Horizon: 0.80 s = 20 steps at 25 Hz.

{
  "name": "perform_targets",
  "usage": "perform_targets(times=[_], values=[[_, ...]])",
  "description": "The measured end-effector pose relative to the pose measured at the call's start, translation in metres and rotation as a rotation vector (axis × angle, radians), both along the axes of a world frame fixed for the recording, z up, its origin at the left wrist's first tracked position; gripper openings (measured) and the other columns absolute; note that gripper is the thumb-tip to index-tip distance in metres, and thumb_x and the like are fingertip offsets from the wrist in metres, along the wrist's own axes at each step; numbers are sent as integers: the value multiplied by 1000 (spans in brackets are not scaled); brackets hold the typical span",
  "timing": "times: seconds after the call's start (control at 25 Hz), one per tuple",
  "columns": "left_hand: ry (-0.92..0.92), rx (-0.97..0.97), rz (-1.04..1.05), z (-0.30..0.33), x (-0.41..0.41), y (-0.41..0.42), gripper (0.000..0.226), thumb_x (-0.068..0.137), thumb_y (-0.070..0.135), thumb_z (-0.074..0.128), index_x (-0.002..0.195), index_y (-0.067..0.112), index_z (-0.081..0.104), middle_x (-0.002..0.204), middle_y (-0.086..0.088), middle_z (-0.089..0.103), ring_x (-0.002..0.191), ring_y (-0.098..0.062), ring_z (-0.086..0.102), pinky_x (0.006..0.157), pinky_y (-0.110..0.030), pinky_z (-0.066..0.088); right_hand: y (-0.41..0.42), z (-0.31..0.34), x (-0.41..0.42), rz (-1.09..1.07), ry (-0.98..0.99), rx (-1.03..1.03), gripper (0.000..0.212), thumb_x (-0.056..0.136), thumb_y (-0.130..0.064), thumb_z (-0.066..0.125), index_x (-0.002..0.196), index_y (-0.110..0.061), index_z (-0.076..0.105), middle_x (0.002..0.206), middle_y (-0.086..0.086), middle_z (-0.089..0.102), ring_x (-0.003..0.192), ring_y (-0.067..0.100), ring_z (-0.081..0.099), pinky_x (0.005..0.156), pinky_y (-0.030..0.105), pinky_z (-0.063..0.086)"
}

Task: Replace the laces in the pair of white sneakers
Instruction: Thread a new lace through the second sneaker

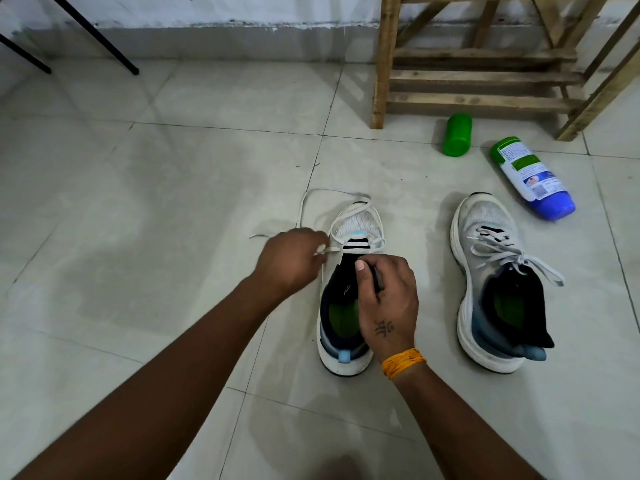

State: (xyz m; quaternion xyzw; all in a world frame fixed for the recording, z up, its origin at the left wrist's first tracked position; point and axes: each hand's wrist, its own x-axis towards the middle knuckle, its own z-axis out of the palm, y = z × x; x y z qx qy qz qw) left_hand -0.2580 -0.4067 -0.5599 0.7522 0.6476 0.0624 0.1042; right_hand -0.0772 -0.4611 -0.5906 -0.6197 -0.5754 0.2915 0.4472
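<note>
Two white sneakers with dark collars stand on the tiled floor, toes pointing away from me. The left sneaker (pixel 356 223) is mostly unlaced; its white lace (pixel 306 202) loops loosely over the toe and trails onto the floor to the left. My left hand (pixel 291 258) pinches the lace just left of the lowest eyelets. My right hand (pixel 388 299) grips the dark tongue and collar of this shoe, thumb on top. The right sneaker (pixel 485 220) stands apart to the right, fully laced with a tied bow (pixel 509 254) and a dark sock tucked inside.
A green bottle (pixel 458 135) and a white-and-blue bottle (pixel 533 178) lie on the floor beyond the right sneaker. A wooden rack (pixel 485 77) stands at the back right. Black chair legs (pixel 100 39) are at the back left, near the wall.
</note>
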Motion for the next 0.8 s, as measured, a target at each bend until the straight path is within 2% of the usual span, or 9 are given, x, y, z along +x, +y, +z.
perform_targets(times=[0.08,0.16,0.24,0.32,0.4,0.48,0.64,0.72,0.8], values=[[84,-26,-11,0,12,-1,9,93,24,59,89,19,65,87,-3,68,87,-32,66,64,-34,42,0,0,1,10,3,5,20,99,-43,53,98,-28,67,99,-9,58,97,16,56,83,36,49],[242,-139,123,4,1,-1,7,88,21,62,83,18,60,84,-4,63,87,-32,67,65,-30,39,0,0,1,23,7,1,20,100,-42,53,100,-28,67,100,-10,59,99,16,57,84,36,50],[409,-291,211,9,-14,-1,3,86,19,63,88,17,61,94,-4,65,93,-28,68,70,-28,41,0,1,2,23,16,4,17,101,-41,54,103,-29,67,102,-11,59,100,14,59,85,36,51],[423,-339,201,12,-14,3,12,85,18,61,95,16,67,98,-3,66,94,-27,68,72,-28,44,0,1,3,24,18,17,13,101,-37,56,104,-30,67,103,-12,59,100,13,59,85,36,51],[170,-319,220,15,-5,12,16,83,24,59,91,19,72,94,-1,69,92,-28,68,73,-29,50,-1,0,0,35,19,21,13,101,-37,57,104,-29,67,102,-11,59,99,14,59,84,36,51],[-116,-303,246,13,1,19,20,80,33,57,81,21,73,88,3,72,87,-21,66,72,-30,51,-2,1,-1,22,3,14,15,101,-39,55,102,-29,66,101,-11,59,98,14,58,83,36,50],[-414,-267,304,1,-1,8,11,87,27,76,84,18,71,85,7,68,80,-11,61,67,-23,43,-2,-1,-2,2,-7,22,10,100,-33,60,102,-27,67,101,-9,60,98,15,58,83,35,50],[-516,-255,296,-6,-2,3,12,88,22,76,81,15,69,83,4,70,80,-15,64,71,-27,47,-1,-1,-1,9,-21,29,9,100,-32,61,102,-26,67,100,-9,60,97,15,58,83,35,49],[-689,-309,366,-10,-2,4,16,87,23,72,77,11,67,81,-8,71,77,-27,68,74,-39,54,2,0,2,2,-33,33,9,100,-32,61,101,-26,67,99,-9,60,96,15,57,83,34,48]])
